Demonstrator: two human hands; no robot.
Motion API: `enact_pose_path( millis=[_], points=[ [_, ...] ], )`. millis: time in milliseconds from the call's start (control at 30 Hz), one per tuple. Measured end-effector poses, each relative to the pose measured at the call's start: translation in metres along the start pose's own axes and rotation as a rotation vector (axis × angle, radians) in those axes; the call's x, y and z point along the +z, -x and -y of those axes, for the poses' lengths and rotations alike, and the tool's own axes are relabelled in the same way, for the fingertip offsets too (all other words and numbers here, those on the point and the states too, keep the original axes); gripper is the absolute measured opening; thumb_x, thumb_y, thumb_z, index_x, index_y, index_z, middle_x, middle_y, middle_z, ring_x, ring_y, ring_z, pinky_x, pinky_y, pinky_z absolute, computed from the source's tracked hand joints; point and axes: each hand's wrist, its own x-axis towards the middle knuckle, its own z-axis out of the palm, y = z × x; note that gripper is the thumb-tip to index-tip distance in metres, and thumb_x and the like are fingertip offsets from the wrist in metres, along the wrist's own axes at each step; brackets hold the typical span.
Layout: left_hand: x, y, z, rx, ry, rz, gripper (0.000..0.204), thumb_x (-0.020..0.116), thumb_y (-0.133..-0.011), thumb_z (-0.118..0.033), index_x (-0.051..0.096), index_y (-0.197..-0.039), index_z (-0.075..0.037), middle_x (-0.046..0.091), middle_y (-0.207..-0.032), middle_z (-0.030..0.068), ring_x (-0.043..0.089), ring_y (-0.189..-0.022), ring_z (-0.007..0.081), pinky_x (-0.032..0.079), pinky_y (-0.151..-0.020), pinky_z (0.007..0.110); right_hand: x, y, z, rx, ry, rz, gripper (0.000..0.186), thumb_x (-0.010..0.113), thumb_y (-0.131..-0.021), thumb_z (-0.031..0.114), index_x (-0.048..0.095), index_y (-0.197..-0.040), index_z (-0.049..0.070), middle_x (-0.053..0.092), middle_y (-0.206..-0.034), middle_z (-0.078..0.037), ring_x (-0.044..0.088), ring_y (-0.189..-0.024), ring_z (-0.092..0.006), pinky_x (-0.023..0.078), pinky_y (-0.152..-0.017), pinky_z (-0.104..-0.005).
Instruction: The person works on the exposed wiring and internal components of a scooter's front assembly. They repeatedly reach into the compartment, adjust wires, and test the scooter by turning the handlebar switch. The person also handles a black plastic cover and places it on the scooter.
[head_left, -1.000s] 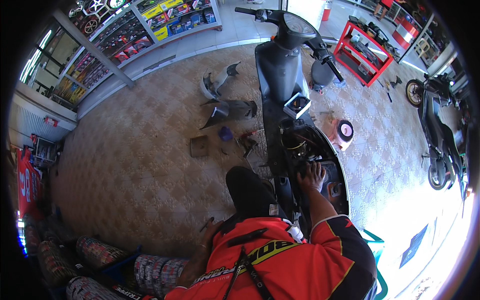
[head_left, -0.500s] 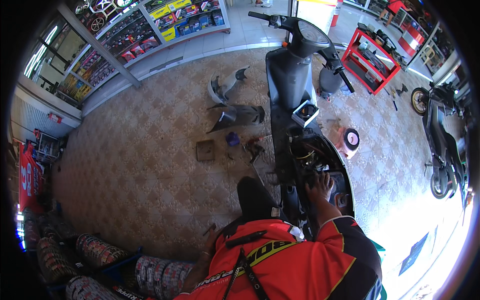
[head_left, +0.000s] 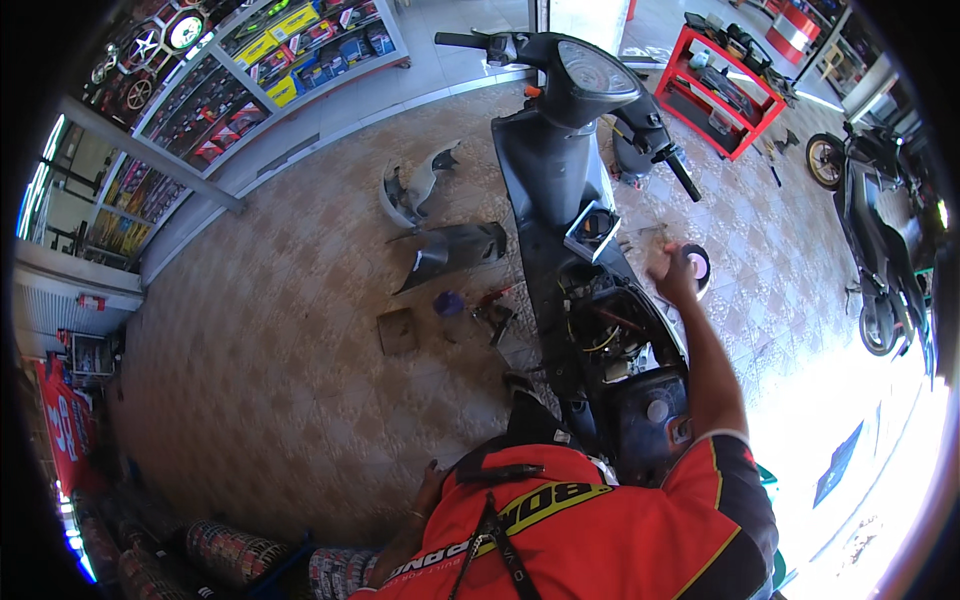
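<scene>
Right hand [head_left: 672,268] reaches forward on an outstretched arm; left hand [head_left: 428,482] hangs low.

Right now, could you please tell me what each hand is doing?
Left hand: low by the hip, mostly hidden; cannot tell if open or shut.
Right hand: raised beside the scooter; its grip is blurred, cannot tell.

A tiled floor [head_left: 270,360] in a brown pattern is carrying everything; a stripped dark scooter [head_left: 580,230] is standing on it; two loose grey body panels [head_left: 440,225] are lying beside the scooter; near them a small square brown piece [head_left: 397,331], a blue cap [head_left: 448,303] and a few small tools [head_left: 493,315] are resting; a red rack [head_left: 725,90] is standing further off; another motorcycle [head_left: 880,230] is parking at the side.
</scene>
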Motion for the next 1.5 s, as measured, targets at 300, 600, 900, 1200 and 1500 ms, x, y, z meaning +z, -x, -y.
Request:
enact_pose_path(
  millis=[300, 600, 900, 1200, 1500],
  points=[
    [-0.002, -0.014, -0.057, 0.357, -0.825, -0.068, 0.045, 0.065, -0.089, -0.026, 0.056, -0.131, -0.01, 0.034, -0.142, 0.031, 0.04, -0.13, 0.0447, 0.038, -0.108, 0.043, -0.077, -0.233, -0.012, 0.303, -0.036, 0.342, 0.062, 0.072, -0.077, 0.039, 0.056, -0.125, 0.004, 0.066, -0.115, -0.021, 0.063, -0.108, -0.0352, 0.05, -0.092, -0.0447],
    [0.02, 0.01, -0.129, -0.063, 0.257, -0.236, 0.051, 0.063, -0.089, -0.019, 0.047, -0.136, -0.007, 0.047, -0.134, 0.0267, 0.04, -0.131, 0.0314, 0.037, -0.109, 0.04, -0.025, -0.271, -0.034, 0.248, -0.191, 0.394, 0.032, 0.072, -0.081, 0.043, 0.075, -0.099, 0.017, 0.071, -0.082, -0.006, 0.065, -0.078, -0.0184, 0.049, -0.073, -0.0342],
    [0.025, 0.012, -0.15, -0.222, 0.518, -0.264, 0.061, 0.061, -0.092, -0.016, 0.028, -0.143, -0.009, 0.052, -0.129, 0.022, 0.05, -0.118, 0.0278, 0.043, -0.102, 0.04, -0.038, -0.269, -0.02, 0.319, 0.079, 0.295, 0.063, 0.056, -0.082, 0.066, 0.072, -0.107, 0.011, 0.068, -0.109, -0.019, 0.064, -0.107, -0.0365, 0.05, -0.089, -0.0455],
    [0.03, 0.009, -0.163, -0.296, 0.591, -0.285, 0.075, 0.059, -0.094, -0.014, 0.009, -0.15, -0.011, 0.057, -0.123, 0.0174, 0.061, -0.106, 0.0241, 0.05, -0.094, 0.039, -0.053, -0.316, -0.04, 0.184, 0.237, 0.326, 0.075, 0.051, -0.079, 0.074, 0.068, -0.114, 0.011, 0.066, -0.117, -0.018, 0.061, -0.113, -0.0358, 0.048, -0.094, -0.0449],
    [0.045, 0.013, -0.194, -0.29, 0.689, -0.299, 0.071, 0.059, -0.095, -0.015, 0.012, -0.148, -0.015, 0.058, -0.12, 0.0156, 0.063, -0.103, 0.0253, 0.051, -0.092, 0.041, -0.042, -0.356, -0.075, -0.028, 0.205, 0.299, 0.066, 0.05, -0.083, 0.069, 0.068, -0.116, 0.015, 0.067, -0.114, -0.016, 0.062, -0.109, -0.033, 0.046, -0.091, -0.0424]
  ],
)
